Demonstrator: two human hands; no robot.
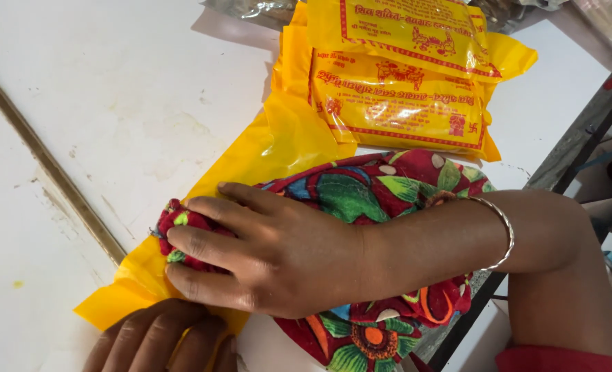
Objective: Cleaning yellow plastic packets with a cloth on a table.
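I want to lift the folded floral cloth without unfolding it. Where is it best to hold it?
Probably at the bunched end under the right hand's fingers, coming from above: there the floral cloth is gathered thick, while the rest lies flat on the yellow bag.

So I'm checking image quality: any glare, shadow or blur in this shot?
Head view: white glare patches on the stacked yellow packets; a soft shadow on the white table left of them; right hand and floral cloth sharp; shelf edge at right slightly soft.
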